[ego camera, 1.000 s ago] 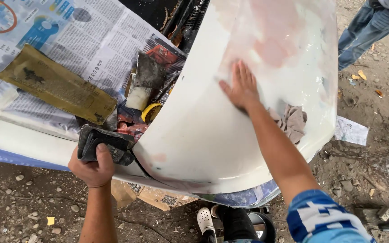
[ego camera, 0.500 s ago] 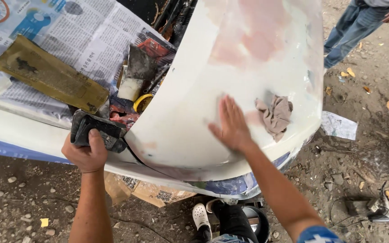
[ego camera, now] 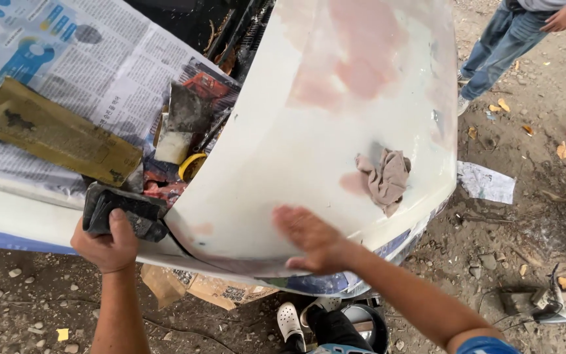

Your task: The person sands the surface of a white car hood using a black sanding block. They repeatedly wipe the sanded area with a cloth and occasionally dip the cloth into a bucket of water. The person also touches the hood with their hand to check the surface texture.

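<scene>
My right hand (ego camera: pixel 312 237) lies flat, fingers together, on the near edge of a white car panel (ego camera: pixel 335 124) that has pink filler patches. A crumpled grey rag (ego camera: pixel 383 178) rests on the panel just beyond and to the right of that hand. My left hand (ego camera: pixel 107 246) grips a black sanding block (ego camera: pixel 122 210) at the panel's left edge, resting on the white body part below it.
Newspaper (ego camera: pixel 86 59) covers the surface at left, with a brown sheet of sandpaper (ego camera: pixel 54 131) lying on it. Putty knives and a yellow-rimmed tin (ego camera: pixel 191 165) sit by the panel edge. Another person's legs (ego camera: pixel 502 46) stand at top right on dirt ground (ego camera: pixel 532 216).
My right hand has slid down the panel toward me, from near the rag to the near edge. My left hand has stayed on the block.
</scene>
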